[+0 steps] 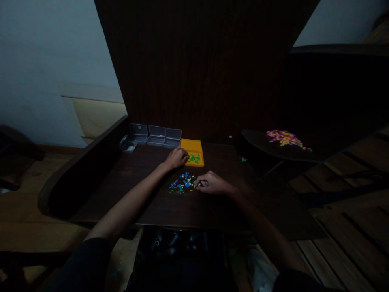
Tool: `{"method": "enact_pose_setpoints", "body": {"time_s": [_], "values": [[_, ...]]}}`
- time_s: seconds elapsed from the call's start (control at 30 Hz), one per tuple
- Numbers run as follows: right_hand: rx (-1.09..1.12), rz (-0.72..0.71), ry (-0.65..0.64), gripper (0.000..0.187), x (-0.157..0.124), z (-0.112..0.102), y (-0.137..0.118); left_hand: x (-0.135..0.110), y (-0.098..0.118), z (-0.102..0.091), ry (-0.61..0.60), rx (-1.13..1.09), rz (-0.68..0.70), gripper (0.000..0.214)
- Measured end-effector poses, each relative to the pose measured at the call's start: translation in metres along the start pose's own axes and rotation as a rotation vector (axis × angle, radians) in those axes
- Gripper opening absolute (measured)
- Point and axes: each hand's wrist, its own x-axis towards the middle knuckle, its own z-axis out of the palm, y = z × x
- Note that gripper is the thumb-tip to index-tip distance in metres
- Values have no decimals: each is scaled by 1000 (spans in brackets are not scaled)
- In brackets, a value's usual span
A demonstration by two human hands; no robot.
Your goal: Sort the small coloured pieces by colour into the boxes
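An orange-yellow box (192,144) lies with its lid folded back on a dark wooden desk. Small green pieces (193,158) are scattered inside it. Over the box's left edge, my left hand (178,157) has its fingers curled together; whatever they may hold is hidden. In front of the box is a loose pile of small pieces (182,183), mostly blue, with some white, yellow and green ones. My right hand (212,183) touches the pile's right side, thumb and fingers pinched together. Anything between these fingertips is too small to make out.
Clear plastic boxes with raised lids (156,137) stand in a row left of the orange-yellow box. A small clear container (129,146) sits at their left end. On a curved ledge (253,140) at right lies a heap of pink, yellow and red pieces (284,138).
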Motion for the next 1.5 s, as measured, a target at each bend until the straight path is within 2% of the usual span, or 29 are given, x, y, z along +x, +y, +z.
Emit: {"method": "enact_pose_setpoints", "body": {"time_s": [0.3, 0.53, 0.77, 0.93, 1.13, 1.3, 1.5], "values": [[-18, 15, -26, 12, 1, -1, -3, -3, -6, 2, 8, -12, 20, 24], [39, -26, -36, 15, 3, -3, 1, -21, -7, -6, 52, -49, 63, 26], [115, -29, 144, 24, 19, -20, 7, -56, 5, -21, -6, -77, 155, 27], [40, 14, 271, 18, 45, -31, 17, -80, 17, -27, -63, -153, 188, 23], [-61, 111, 370, 17, 80, -31, 36, -104, 27, -30, -134, -191, 238, 20], [-190, 243, 386, 19, 96, -26, 40, -118, 34, -30, -192, -239, 287, 16], [-291, 361, 349, 23, 97, -20, 35, -120, 39, -28, -214, -237, 300, 15]]}}
